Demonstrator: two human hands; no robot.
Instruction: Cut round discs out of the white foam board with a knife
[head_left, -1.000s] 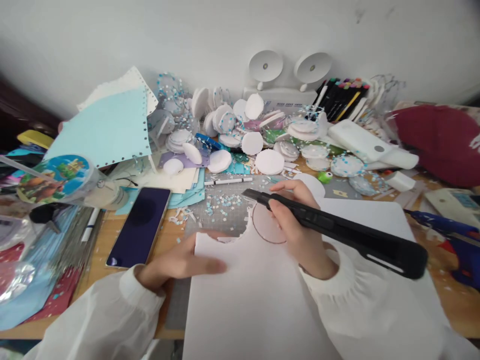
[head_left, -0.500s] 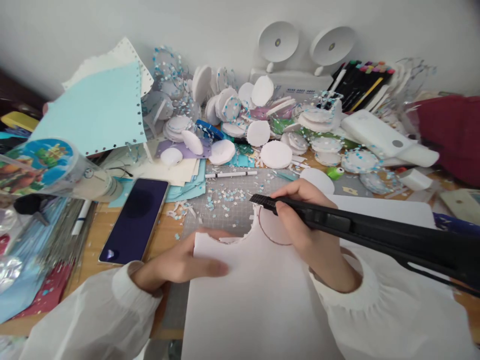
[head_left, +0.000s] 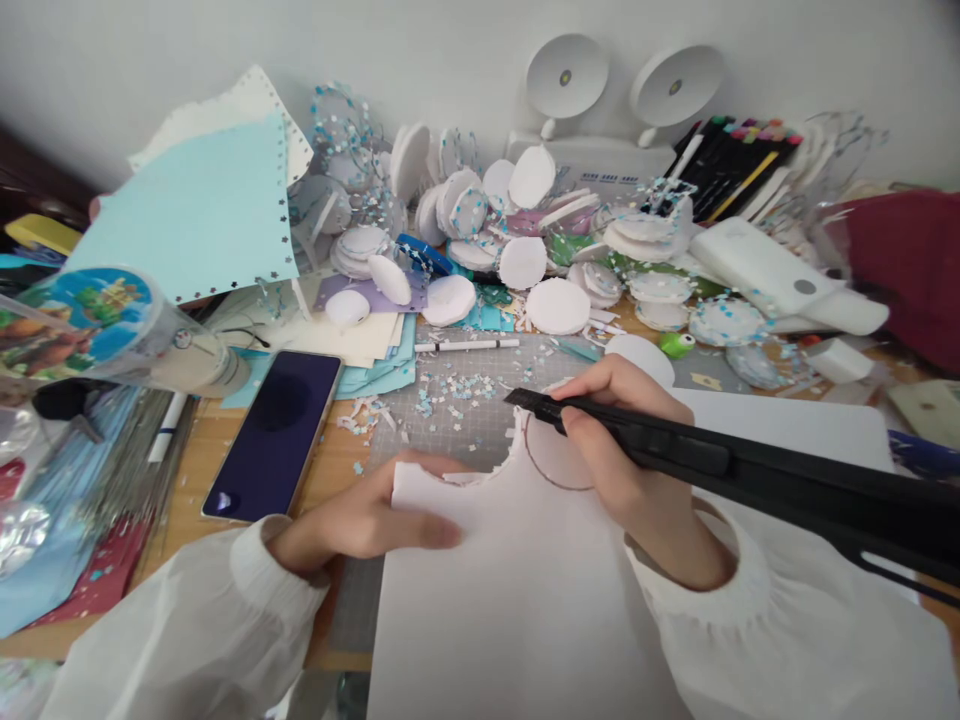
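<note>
My right hand (head_left: 630,445) is closed around a black utility knife (head_left: 675,440), its dark blade tip at the top edge of a white foam board (head_left: 510,590). Beneath the knife, a circle outline (head_left: 559,465) is drawn on the board, partly hidden by my fingers. To its left, the board's edge has a rough, curved cutout. My left hand (head_left: 382,520) grips the board's upper left corner, thumb flat on top and fingers underneath. A grey cutting mat (head_left: 472,445) lies below, scattered with small white and blue paper bits.
White foam discs (head_left: 559,306) are heaped along the back, some trimmed with blue stars. A phone (head_left: 274,435) and a lidded cup (head_left: 202,350) stand left; a white pen (head_left: 469,345) lies beyond the board. Markers (head_left: 742,165) and a two-headed lamp (head_left: 566,80) are at the back.
The whole view has shifted slightly, so everything sits a little further right. Both hands keep their grips, and the knife tip stays at about the same spot on the board's edge.
</note>
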